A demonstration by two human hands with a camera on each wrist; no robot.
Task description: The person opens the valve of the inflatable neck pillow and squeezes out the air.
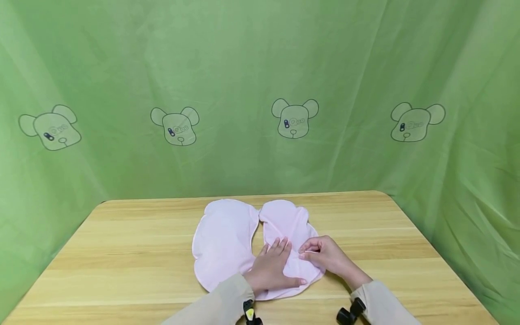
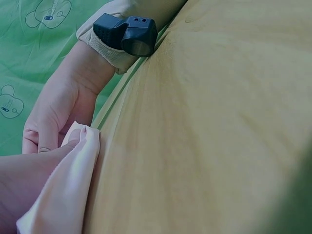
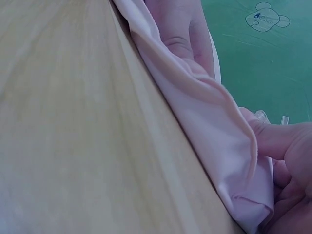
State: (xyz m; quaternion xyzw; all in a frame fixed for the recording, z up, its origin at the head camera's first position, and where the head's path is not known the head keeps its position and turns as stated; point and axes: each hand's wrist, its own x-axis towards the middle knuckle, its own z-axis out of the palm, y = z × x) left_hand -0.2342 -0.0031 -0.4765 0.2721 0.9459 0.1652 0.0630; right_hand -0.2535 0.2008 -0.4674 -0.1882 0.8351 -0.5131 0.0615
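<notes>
A soft pink U-shaped inflatable neck pillow (image 1: 223,239) lies flat and wrinkled on the table, its two ends at the far side. My left hand (image 1: 270,268) rests with spread fingers on its right half, pressing the fabric. Beside it, my right hand (image 1: 325,255) has thumb and fingers curled together at the pillow's surface. In the right wrist view a small clear plastic valve (image 3: 262,116) shows just past the right thumb (image 3: 273,139), which appears to pinch it; the fingers partly hide the grip. The pillow's seamed edge (image 3: 229,112) stands up in folds there.
The light wooden table (image 1: 122,253) extends to both sides of the pillow. A green curtain (image 1: 235,58) printed with bear heads hangs around its back and sides. Black camera mounts (image 1: 351,311) sit on both wrists, near the table's front.
</notes>
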